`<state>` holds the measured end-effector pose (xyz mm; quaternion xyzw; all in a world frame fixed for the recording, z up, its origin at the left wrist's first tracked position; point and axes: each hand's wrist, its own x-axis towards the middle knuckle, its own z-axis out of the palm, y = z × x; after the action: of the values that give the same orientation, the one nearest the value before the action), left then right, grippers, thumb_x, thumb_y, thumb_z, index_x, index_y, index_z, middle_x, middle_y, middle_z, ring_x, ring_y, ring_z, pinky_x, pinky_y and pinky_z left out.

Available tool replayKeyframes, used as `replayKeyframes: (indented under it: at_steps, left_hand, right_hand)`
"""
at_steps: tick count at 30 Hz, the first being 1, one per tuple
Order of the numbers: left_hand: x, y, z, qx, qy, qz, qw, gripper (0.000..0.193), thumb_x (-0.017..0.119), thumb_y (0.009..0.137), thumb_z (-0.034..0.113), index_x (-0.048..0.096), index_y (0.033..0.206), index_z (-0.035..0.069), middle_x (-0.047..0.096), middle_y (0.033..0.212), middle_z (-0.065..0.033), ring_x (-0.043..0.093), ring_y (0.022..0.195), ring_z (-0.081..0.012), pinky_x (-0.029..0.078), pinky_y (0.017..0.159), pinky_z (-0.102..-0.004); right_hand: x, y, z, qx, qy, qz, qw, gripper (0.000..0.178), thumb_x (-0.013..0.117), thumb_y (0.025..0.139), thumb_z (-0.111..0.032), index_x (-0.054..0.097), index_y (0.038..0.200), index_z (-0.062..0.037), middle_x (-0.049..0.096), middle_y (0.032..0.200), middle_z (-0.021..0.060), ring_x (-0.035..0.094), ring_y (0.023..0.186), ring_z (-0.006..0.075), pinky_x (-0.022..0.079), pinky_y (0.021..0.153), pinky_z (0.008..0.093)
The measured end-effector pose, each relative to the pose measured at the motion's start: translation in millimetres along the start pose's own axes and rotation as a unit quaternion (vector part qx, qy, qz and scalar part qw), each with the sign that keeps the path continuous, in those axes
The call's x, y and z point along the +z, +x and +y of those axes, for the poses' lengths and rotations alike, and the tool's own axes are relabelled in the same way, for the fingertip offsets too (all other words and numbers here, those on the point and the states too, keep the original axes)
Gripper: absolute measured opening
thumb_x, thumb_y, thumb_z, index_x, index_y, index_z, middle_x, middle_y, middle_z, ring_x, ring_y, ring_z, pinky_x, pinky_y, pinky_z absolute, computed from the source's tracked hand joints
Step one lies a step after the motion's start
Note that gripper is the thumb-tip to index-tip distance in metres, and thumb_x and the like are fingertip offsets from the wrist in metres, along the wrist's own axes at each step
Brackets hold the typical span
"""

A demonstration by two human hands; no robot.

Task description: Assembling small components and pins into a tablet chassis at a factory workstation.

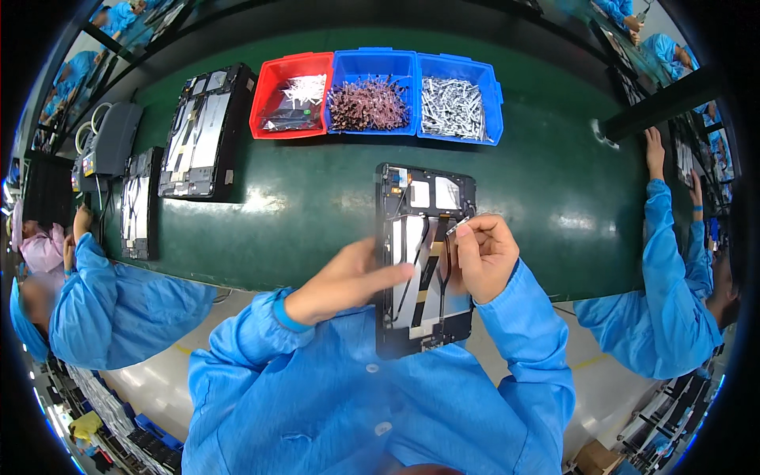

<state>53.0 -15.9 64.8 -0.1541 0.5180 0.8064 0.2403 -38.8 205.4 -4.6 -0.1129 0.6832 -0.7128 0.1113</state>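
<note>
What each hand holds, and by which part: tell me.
The left hand holds the tablet by its left edge. The right hand pinches a small pale strip, apparently near its right end.

Tablet [434, 257], back open — innards facing up. Black frame with rounded corners; two whitish patches side by side near far end, silvery sheet below, dark cables and tan tape running mostly lengthwise. Lies lengthwise, near end toward wearer. Small strip [457, 227], slim and pale — slanted over tablet's upper right part; contact unclear.
</note>
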Motion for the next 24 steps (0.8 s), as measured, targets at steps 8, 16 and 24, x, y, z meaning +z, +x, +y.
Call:
replayKeyframes:
  at_steps: [8,16,24]
  left_hand:
    - [10.8,-29.4,21.9,0.015,0.134,0.085,0.987,0.032,0.068,0.102,0.033,0.063,0.113,0.003,0.059,0.079,0.0037,0.050,0.064,-0.0053,0.041,0.049,-0.0267]
    - [23.1,-36.6,2.7,0.393,0.484,0.371,0.688,0.020,0.075,0.088,0.003,0.070,0.107,-0.002,0.071,0.084,-0.0117,0.069,0.063,-0.0269,0.056,0.059,-0.0342]
    - [-5.0,2.9,-11.4,0.545,0.516,0.370,0.547,0.068,0.078,0.082,0.005,0.051,0.140,-0.017,0.077,0.087,-0.0155,0.075,0.067,-0.0203,0.058,0.058,-0.0296]
  right_hand:
    - [-2.1,14.4,-38.8,-0.133,0.011,-0.018,0.991,0.008,0.067,0.097,0.001,0.061,0.102,0.0005,0.072,0.089,0.0086,0.066,0.075,0.0092,0.053,0.067,0.0226]
    - [35.6,29.7,-158.2,-0.126,0.176,-0.198,0.956,0.005,0.062,0.099,-0.003,0.058,0.100,-0.0010,0.069,0.082,0.0076,0.053,0.054,0.0047,0.041,0.048,0.0207]
    - [69.4,11.5,-153.9,-0.098,0.178,-0.279,0.938,0.011,0.066,0.092,-0.010,0.058,0.093,-0.0028,0.058,0.110,0.0112,0.059,0.091,0.0142,0.051,0.084,0.0299]
